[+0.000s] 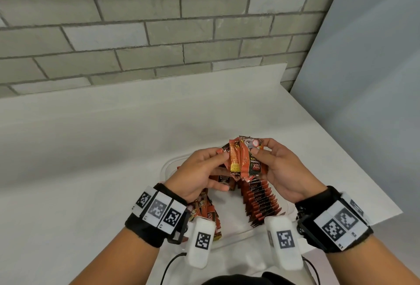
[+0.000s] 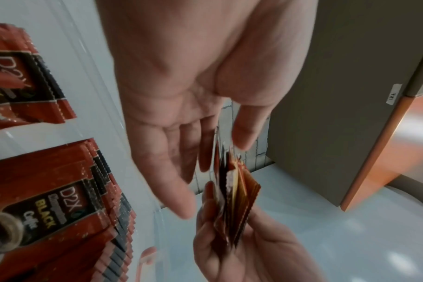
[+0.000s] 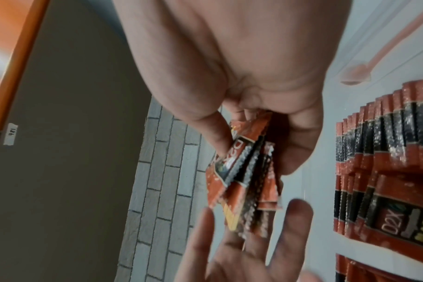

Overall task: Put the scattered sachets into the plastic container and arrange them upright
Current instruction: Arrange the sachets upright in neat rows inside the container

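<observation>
**Both hands on a bundle of sachets above the container**

On the left, a row of sachets [image 1: 205, 213] stands in the near-left part of the clear plastic container [image 1: 167, 166], partly hidden under the left wrist. Its fronts read D2X Black Coffee in the left wrist view.

The left hand [image 1: 200, 174] is raised over the container with its palm turned inward. Its grip is loose and fairly wide: the fingers are nearly straight, with the thumb and fingertips touching the left edge of a bundle of sachets [image 1: 244, 159] without curling round it. In the left wrist view the palm [image 2: 193, 85] is open and the bundle [image 2: 234, 200] lies just beyond the fingertips.

The bundle sits between the two hands, above the far middle of the container and clear of the rows below. Its sachets are fanned and uneven, and some are turned back to front.

The right hand [image 1: 280, 167] has the firm grip. Its thumb lies on the printed front and its fingers are curled behind, pinching the bundle's right side. The right wrist view shows this pinch close up [image 3: 244, 171].

Below the right hand, a second row of sachets [image 1: 260, 200] stands upright and closely packed along the container's right side.

The container rests on a white worktop [image 1: 91, 148], which meets a grey brick wall [image 1: 136, 23].
</observation>
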A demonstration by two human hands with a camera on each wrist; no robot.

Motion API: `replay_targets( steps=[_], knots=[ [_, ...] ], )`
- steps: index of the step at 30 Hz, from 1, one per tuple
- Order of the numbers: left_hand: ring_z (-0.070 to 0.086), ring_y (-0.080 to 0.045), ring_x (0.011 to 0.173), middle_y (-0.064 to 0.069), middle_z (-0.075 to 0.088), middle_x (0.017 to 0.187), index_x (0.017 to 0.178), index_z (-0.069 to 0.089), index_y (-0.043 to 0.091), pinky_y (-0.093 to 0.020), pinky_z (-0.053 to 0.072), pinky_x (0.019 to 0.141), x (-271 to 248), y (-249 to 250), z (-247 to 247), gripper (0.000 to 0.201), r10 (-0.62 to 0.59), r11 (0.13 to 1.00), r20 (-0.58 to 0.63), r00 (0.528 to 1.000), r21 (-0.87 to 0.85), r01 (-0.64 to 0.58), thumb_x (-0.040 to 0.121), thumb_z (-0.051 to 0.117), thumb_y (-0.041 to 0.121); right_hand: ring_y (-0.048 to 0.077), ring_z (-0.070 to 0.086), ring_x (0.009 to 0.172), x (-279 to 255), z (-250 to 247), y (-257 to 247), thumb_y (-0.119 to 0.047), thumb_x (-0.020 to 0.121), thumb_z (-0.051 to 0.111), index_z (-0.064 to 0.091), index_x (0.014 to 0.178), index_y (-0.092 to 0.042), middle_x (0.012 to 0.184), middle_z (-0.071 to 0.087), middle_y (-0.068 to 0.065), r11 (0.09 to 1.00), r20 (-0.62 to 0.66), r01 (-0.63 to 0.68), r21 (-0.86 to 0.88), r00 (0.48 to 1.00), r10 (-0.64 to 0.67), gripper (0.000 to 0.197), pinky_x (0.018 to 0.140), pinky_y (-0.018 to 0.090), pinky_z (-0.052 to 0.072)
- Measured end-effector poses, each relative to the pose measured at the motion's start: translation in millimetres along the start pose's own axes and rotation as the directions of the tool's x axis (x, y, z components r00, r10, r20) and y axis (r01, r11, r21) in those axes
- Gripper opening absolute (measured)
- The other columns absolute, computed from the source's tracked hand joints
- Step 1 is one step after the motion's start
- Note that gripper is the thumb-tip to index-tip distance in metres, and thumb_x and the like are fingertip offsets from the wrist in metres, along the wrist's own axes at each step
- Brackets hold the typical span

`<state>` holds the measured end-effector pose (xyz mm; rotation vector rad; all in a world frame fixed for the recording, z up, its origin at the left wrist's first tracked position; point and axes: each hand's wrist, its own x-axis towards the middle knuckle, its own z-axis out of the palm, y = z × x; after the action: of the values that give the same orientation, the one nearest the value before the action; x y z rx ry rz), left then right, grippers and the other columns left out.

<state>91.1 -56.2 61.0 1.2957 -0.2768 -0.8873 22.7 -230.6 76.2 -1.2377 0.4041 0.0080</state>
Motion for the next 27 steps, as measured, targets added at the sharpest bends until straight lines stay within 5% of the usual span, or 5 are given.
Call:
replay_targets(
  steps=[6, 14, 18, 22, 27],
  knots=[
    [0.065, -0.026, 0.100, -0.009, 0.068, 0.106, 0.106, 0.070, 0.022, -0.051, 0.050, 0.090, 6, 0, 12, 0.033, 0.025, 0.977, 0.039, 0.999, -0.211, -0.016, 0.081, 0.060, 0.041, 0.020, 0.069, 0.079, -4, 21, 2, -0.008, 0.093, 0.052, 0.054, 0.108, -0.007, 0.090, 0.072, 0.011, 0.991, 0.066, 0.021, 0.133, 0.997, -0.030, 0.016, 0.066, 0.032, 0.057],
    [0.068, -0.029, 0.091, -0.016, 0.069, 0.101, 0.109, 0.067, 0.011, -0.048, 0.053, 0.085, 11, -2, 18, 0.033, 0.021, 0.920, 0.055, 0.998, -0.393, 0.002, 0.076, 0.064, 0.018, -0.010, 0.060, 0.066, -10, 30, -8, -0.024, 0.087, 0.066, 0.055, 0.103, -0.008, 0.096, 0.057, -0.004, 0.806, 0.040, 0.188, -0.561, 0.979, -0.200, 0.026, 0.053, 0.012, 0.047],
    [0.067, -0.028, 0.075, -0.016, 0.067, 0.085, 0.106, 0.057, 0.001, -0.044, 0.056, 0.073, 10, -1, 18, 0.037, -0.029, 0.918, 0.064, 0.998, -0.392, 0.052, 0.072, 0.060, 0.016, 0.003, 0.046, 0.110, -8, 25, -9, -0.039, 0.082, 0.069, 0.046, 0.117, -0.037, 0.124, 0.045, -0.011, 0.609, 0.045, 0.199, -0.768, 0.965, -0.258, 0.041, 0.091, 0.026, 0.046],
    [0.065, -0.024, 0.072, -0.013, 0.066, 0.082, 0.096, 0.065, 0.006, -0.036, 0.054, 0.070, 11, 0, 17, 0.023, -0.017, 0.903, 0.064, 0.998, -0.427, 0.043, 0.076, 0.057, 0.014, 0.002, 0.035, 0.128, -18, 25, -19, -0.031, 0.077, 0.076, 0.033, 0.131, -0.047, 0.128, 0.034, -0.027, 0.627, 0.262, 0.347, -0.697, 0.938, -0.227, 0.071, 0.105, 0.027, 0.037],
    [0.060, -0.014, 0.056, -0.003, 0.060, 0.060, 0.059, 0.068, 0.014, -0.025, 0.049, 0.055, 9, 3, 22, 0.021, -0.029, 0.919, 0.091, 0.995, -0.390, 0.062, 0.075, 0.054, 0.014, -0.002, 0.022, 0.130, -18, 32, -13, -0.032, 0.063, 0.087, -0.001, 0.141, -0.052, 0.138, 0.025, -0.020, 0.318, 0.499, 0.497, -0.808, 0.863, -0.080, 0.120, 0.110, 0.017, 0.022]
  ],
)
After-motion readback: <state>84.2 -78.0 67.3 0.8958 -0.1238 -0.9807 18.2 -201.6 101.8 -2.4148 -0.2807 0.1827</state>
